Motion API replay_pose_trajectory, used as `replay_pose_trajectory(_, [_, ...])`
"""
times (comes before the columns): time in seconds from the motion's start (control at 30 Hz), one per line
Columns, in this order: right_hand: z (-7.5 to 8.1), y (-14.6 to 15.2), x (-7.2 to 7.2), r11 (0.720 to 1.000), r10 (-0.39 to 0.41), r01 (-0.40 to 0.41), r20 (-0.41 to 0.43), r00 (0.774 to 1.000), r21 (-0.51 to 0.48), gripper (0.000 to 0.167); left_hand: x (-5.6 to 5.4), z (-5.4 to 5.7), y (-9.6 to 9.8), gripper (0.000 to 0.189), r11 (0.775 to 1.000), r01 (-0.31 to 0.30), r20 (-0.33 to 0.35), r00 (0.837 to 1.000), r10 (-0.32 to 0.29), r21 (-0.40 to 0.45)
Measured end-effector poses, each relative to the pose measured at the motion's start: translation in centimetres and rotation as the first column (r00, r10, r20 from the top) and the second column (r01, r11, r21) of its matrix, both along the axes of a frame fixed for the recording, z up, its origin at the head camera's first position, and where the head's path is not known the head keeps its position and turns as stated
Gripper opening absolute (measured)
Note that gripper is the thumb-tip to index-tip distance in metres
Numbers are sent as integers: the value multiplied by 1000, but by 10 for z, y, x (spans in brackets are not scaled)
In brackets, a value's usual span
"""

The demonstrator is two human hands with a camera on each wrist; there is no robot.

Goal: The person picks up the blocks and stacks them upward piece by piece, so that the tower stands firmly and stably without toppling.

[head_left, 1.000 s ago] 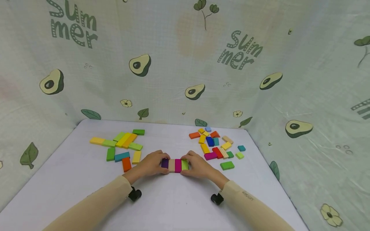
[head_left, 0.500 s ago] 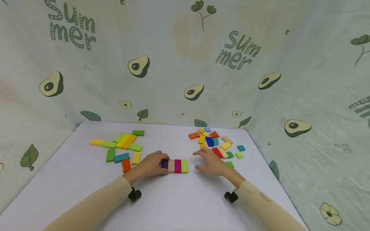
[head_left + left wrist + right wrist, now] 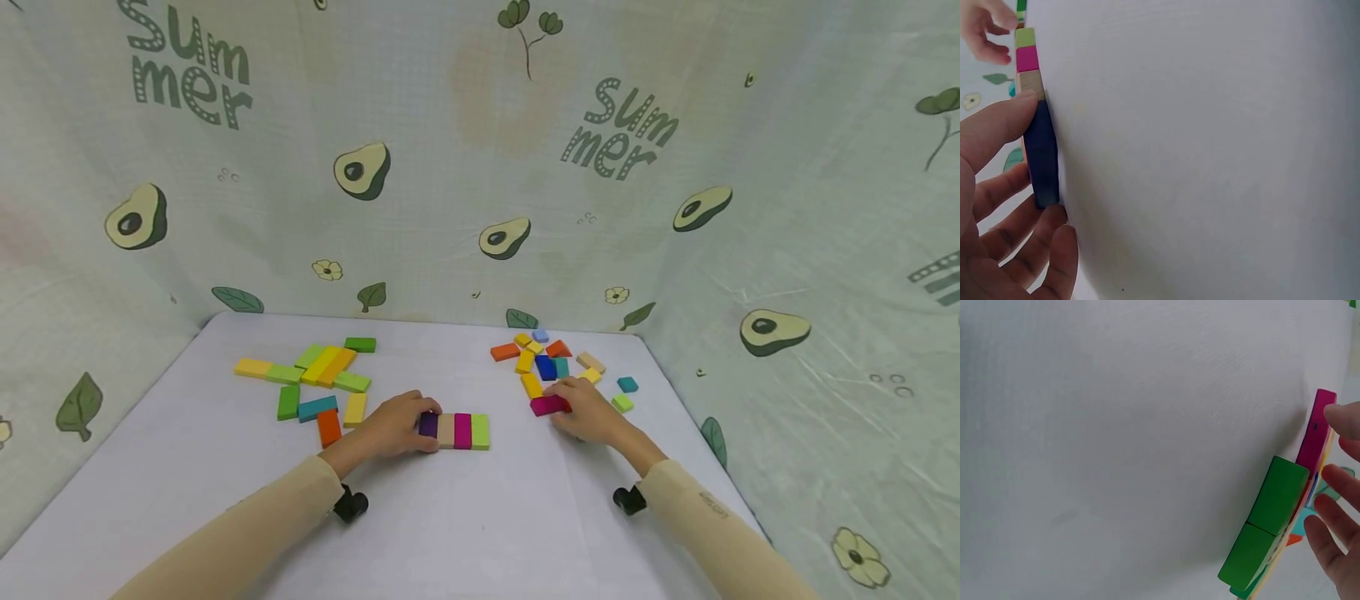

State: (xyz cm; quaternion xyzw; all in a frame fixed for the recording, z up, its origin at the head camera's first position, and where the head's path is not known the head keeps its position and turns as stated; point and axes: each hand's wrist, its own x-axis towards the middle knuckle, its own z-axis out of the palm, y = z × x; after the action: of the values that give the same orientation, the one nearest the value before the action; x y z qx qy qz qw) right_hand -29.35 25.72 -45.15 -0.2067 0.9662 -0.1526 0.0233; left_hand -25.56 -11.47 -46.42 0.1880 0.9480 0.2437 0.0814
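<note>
In the head view, my left hand [image 3: 392, 427] grips a dark purple wooden block [image 3: 427, 424] between thumb and fingers. That block ends a flat row; to its right lie a natural-wood block [image 3: 446, 431], a magenta block [image 3: 462, 431] and a lime block [image 3: 480, 432], side by side. My right hand [image 3: 590, 410] is over the near edge of the right-hand pile, at a second magenta block [image 3: 548, 406]. In the right wrist view its thumb overlaps that magenta block [image 3: 1316, 428], while the other fingers are spread and loosely bent. Green blocks [image 3: 1266, 515] lie just below them.
Loose blocks spread on the white table [image 3: 450, 525]: a left group with yellow [image 3: 320, 364], green [image 3: 288, 402], teal [image 3: 317, 408] and orange-red [image 3: 328, 427] pieces. The right pile has blue [image 3: 545, 367] and orange [image 3: 505, 352] ones. A printed cloth [image 3: 420, 108] hangs behind.
My right hand has let go of the lime end of the row and moved right to the magenta block in the pile. The left hand stays on the purple block.
</note>
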Motion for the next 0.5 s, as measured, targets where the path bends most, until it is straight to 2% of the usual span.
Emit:
replay_pose_trajectory(0.33, [-7, 2, -6, 999, 9, -8, -27, 1000, 34, 38, -1, -3, 0, 52, 1000, -1, -7, 1000, 2, 14])
replay_pose_trajectory(0.5, [-5, -2, -6, 1000, 24, -24, 17, 1000, 5, 35, -2, -5, -2, 51, 1000, 4, -26, 1000, -4, 19])
